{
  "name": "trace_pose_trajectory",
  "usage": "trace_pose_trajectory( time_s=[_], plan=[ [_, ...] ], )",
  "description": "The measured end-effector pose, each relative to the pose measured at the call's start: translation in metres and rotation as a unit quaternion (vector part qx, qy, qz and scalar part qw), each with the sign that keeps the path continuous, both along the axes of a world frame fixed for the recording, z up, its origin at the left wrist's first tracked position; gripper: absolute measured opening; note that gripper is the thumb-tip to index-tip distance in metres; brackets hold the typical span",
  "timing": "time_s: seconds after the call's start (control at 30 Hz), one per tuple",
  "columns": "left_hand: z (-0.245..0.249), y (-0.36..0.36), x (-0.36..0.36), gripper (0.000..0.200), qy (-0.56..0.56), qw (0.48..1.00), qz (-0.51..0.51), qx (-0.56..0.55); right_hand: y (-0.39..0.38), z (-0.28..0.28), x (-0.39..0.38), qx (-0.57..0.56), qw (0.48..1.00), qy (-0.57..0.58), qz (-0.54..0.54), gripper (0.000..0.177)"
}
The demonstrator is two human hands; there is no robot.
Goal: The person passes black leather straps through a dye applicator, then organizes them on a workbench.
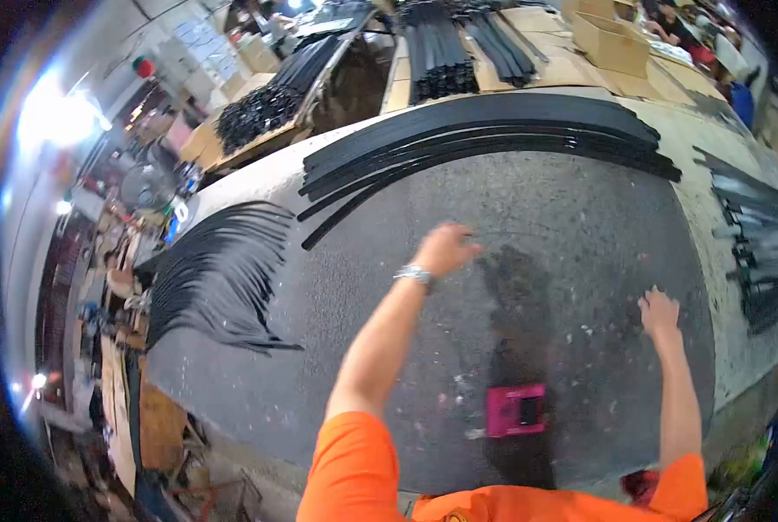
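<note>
My left hand (446, 248) reaches out over the dark grey tabletop (389, 348), blurred, with a metal watch on its wrist. It holds nothing that I can make out; its fingers look curled. A long stack of black strips (485, 139) lies just beyond it, across the far part of the table. My right hand (659, 311) rests flat on the table at the right, fingers apart and empty. A pink block with a black insert (516, 410) lies near the front edge between my arms. Both sleeves are orange.
A fanned pile of black strips (219, 278) hangs over the table's left edge. More black parts (759, 244) lie at the right edge. Further benches carry black strip stacks (441, 52) and cardboard boxes (611, 39). Other people work at the left and far right.
</note>
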State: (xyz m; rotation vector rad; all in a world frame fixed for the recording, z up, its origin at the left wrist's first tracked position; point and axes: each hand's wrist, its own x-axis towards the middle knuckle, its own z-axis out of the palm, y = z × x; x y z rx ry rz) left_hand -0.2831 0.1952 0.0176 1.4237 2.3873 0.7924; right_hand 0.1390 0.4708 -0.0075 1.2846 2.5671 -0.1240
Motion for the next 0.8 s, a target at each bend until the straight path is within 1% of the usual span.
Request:
trace_pose_trajectory(
  time_s=[0.03,0.07,0.1,0.13,0.17,0.2,0.23,0.3,0.33,0.4,0.5,0.57,0.73,0.8],
  plan=[
    [0.003,-0.032,-0.029,0.042,0.042,0.997,0.057,-0.011,-0.013,0.022,-0.017,-0.053,0.998,-0.018,-0.033,0.05],
    [0.007,-0.066,-0.062,0.04,0.072,0.994,0.085,0.01,-0.029,0.024,-0.036,-0.033,0.998,0.047,-0.014,0.051],
    [-0.005,-0.095,-0.105,0.037,0.079,0.989,0.12,0.022,-0.05,0.02,-0.052,-0.011,0.994,0.105,0.008,0.052],
    [-0.03,-0.126,-0.151,0.034,0.163,0.975,0.141,0.059,-0.07,0.022,-0.078,-0.028,0.995,0.095,-0.005,0.056],
    [-0.017,-0.153,-0.173,0.033,0.136,0.976,0.158,0.056,-0.09,0.023,-0.111,-0.047,0.995,0.085,-0.014,0.059],
    [-0.015,-0.177,-0.193,0.033,0.128,0.972,0.194,0.024,-0.108,0.02,-0.14,-0.058,0.994,0.089,-0.003,0.065],
    [-0.03,-0.199,-0.221,0.033,0.165,0.964,0.203,0.052,-0.13,0.013,-0.166,-0.077,0.993,0.092,0.006,0.07],
    [-0.026,-0.225,-0.25,0.036,0.178,0.945,0.276,-0.003,-0.163,0.008,-0.218,-0.14,0.989,0.045,-0.03,0.082],
    [-0.026,-0.234,-0.263,0.038,0.178,0.942,0.283,-0.017,-0.18,0.001,-0.236,-0.11,0.993,0.023,-0.044,0.086],
    [-0.033,-0.245,-0.29,0.044,0.191,0.936,0.291,-0.046,-0.204,-0.014,-0.267,-0.048,0.997,-0.021,-0.062,0.093],
    [-0.043,-0.242,-0.326,0.044,0.236,0.932,0.273,-0.042,-0.2,-0.012,-0.281,-0.075,0.993,-0.04,-0.077,0.1],
    [-0.046,-0.229,-0.347,0.048,0.242,0.936,0.247,-0.066,-0.198,-0.01,-0.282,-0.09,0.99,-0.055,-0.096,0.102],
    [-0.064,-0.189,-0.391,0.056,0.239,0.948,0.194,-0.083,-0.193,-0.001,-0.299,-0.105,0.982,-0.109,-0.112,0.103],
    [-0.065,-0.175,-0.404,0.057,0.212,0.952,0.176,-0.136,-0.192,-0.004,-0.3,-0.099,0.984,-0.104,-0.107,0.103]
  ],
)
